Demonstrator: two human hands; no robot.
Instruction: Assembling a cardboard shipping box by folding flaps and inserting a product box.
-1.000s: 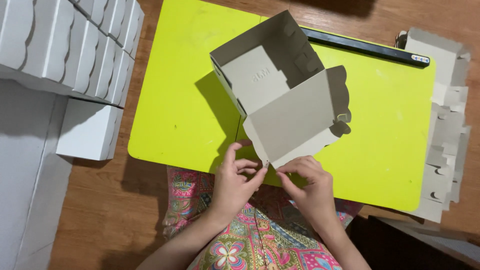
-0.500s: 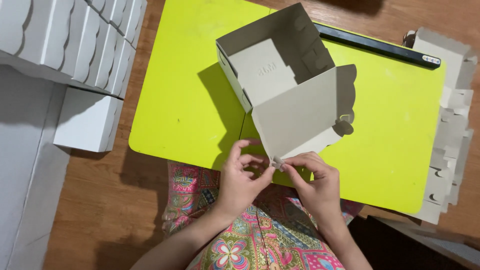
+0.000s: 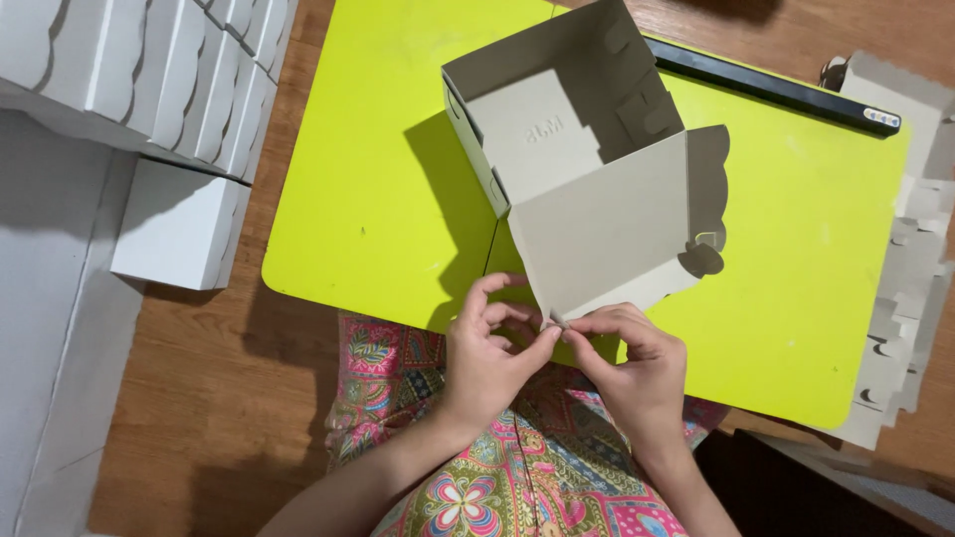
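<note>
Both hands pinch the near corner of a grey cardboard box [image 3: 587, 189]: left hand [image 3: 487, 353] and right hand [image 3: 637, 368], fingertips clamped on its open lid flap just beyond them, above a lime-green table [image 3: 378, 179]. Folding appears midway; creasing this corner squarely likely comes next.

Near corner of the grey cardboard box [image 3: 587, 189] flap buried under the fingertips of both hands; the grip there cannot be read. Left hand [image 3: 492, 358] palm faces away. Right hand [image 3: 637, 373] thumb tucked behind its fingers. Both forearms run off the bottom edge. Embossed mark on the box floor too faint to make out. Stack of white boxes [image 3: 139, 70] cut by top and left edges. Pile of flat grey blanks [image 3: 910, 268] cut by right edge. Green surface [image 3: 378, 169] near edge partly covered by the hands; its top corner is out of frame.
</note>
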